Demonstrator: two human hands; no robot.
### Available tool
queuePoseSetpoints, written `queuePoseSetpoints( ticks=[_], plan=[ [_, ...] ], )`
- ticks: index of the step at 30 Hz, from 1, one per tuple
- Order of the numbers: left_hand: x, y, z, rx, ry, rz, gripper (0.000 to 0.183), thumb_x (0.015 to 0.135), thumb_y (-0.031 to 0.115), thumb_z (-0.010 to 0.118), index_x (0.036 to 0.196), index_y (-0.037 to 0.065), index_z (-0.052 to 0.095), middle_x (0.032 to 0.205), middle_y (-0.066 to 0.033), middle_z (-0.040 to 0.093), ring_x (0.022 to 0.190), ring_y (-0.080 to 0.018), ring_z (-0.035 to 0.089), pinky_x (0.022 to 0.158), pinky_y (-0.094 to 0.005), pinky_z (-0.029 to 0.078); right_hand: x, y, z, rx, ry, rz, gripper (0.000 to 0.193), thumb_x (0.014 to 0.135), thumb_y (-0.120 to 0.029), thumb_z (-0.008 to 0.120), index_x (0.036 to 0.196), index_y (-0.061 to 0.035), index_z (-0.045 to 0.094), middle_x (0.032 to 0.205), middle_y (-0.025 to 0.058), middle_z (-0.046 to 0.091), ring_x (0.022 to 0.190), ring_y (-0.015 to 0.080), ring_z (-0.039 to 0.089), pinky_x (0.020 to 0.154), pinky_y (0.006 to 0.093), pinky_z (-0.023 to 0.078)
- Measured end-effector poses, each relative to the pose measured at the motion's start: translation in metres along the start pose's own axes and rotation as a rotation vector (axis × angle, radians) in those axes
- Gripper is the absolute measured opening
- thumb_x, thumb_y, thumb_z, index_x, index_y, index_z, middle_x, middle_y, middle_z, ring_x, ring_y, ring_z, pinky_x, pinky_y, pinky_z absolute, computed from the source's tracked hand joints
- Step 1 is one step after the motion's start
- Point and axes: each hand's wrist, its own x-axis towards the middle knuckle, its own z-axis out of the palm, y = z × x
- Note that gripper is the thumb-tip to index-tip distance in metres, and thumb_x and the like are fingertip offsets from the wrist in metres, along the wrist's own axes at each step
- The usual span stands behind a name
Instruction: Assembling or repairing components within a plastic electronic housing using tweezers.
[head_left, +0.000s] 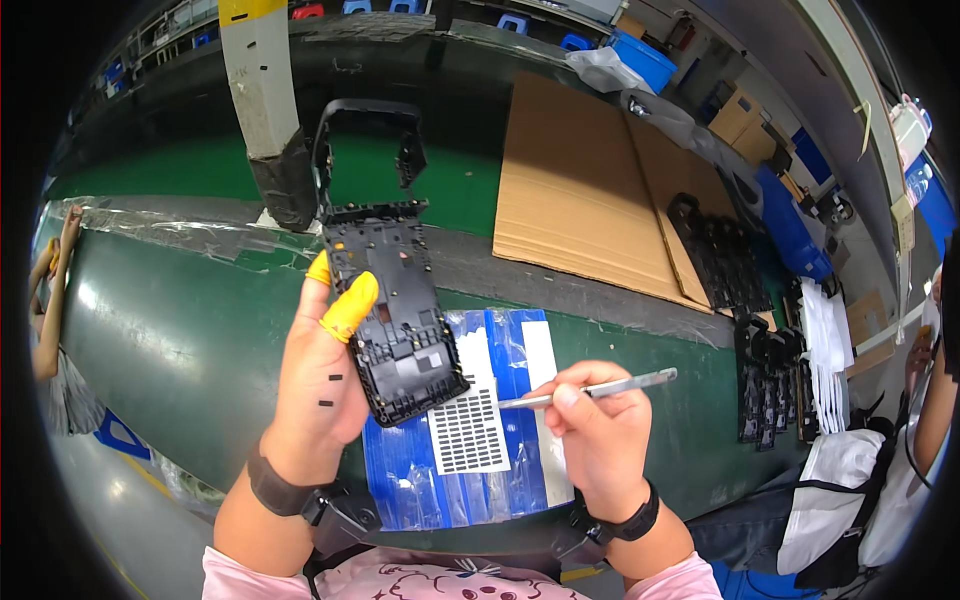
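Observation:
My left hand (310, 375), with yellow finger cots on the thumb and one finger, grips a black plastic housing (390, 285). The housing is tilted, its ribbed inner side facing up and an open frame at its far end. Two small black strips stick to the base of my left hand. Between the thumb and fingers of my right hand (605, 430) are silver tweezers (632, 383), their tip at the right edge of a white sheet of small black stickers (472, 435). Under the sheet is a blue board (400, 490) covered with clear tape. The housing's near end overhangs the sheet.
Brown cardboard (570, 180) lies beyond the board to the right. More black housings (722, 265) are piled at its right end, with white strips (825, 360) nearby. A post (258, 110) rises at the far left. Other people's arms (55, 300) show at the left and right rims.

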Motion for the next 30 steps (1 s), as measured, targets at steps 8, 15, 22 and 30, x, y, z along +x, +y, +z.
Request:
queuePoseSetpoints(
  ticks=[8, 15, 22, 30],
  plan=[
    [-0.037, -0.039, 0.02, -0.065, 0.038, -0.132, 0.036, 0.093, 0.02, 0.044, 0.126, 0.012, 0.03, 0.11, -0.0071, 0.05, 0.094, -0.015, 0.054, 0.077, -0.0291, 0.049, -0.026, 0.006, 0.026, 0.421, -0.166, 0.12, 0.015, 0.085, -0.003, 0.055, 0.098, 0.0042, 0.056, 0.093, 0.0213, 0.062, 0.07, 0.0172, 0.06, 0.061, 0.0275, 0.048],
    [-0.036, -0.043, 0.024, -0.074, 0.086, -0.034, 0.03, 0.094, 0.019, 0.042, 0.121, 0.013, 0.031, 0.107, -0.0084, 0.051, 0.086, -0.0157, 0.058, 0.068, -0.0284, 0.052, -0.026, 0.007, 0.025, 0.374, -0.148, 0.149, 0.017, 0.084, -0.001, 0.056, 0.1, 0.003, 0.056, 0.092, 0.021, 0.062, 0.07, 0.0173, 0.06, 0.06, 0.0276, 0.048],
    [-0.039, -0.047, 0.019, -0.01, 0.058, -0.044, 0.035, 0.094, 0.026, 0.042, 0.125, 0.015, 0.03, 0.112, -0.0096, 0.05, 0.095, -0.0202, 0.056, 0.076, -0.0345, 0.051, -0.028, 0.005, 0.028, 0.305, -0.106, 0.183, 0.016, 0.083, -0.002, 0.057, 0.099, 0.0021, 0.056, 0.09, 0.0206, 0.063, 0.068, 0.0166, 0.06, 0.059, 0.0268, 0.048],
    [-0.038, -0.043, 0.022, -0.082, 0.072, -0.073, 0.031, 0.093, 0.021, 0.044, 0.121, 0.013, 0.032, 0.107, -0.0076, 0.051, 0.089, -0.0158, 0.057, 0.071, -0.03, 0.052, -0.026, 0.006, 0.028, 0.294, -0.12, 0.23, 0.014, 0.083, -0.004, 0.057, 0.097, 0.0, 0.057, 0.088, 0.0201, 0.064, 0.066, 0.0157, 0.059, 0.059, 0.0264, 0.048]
  ],
)
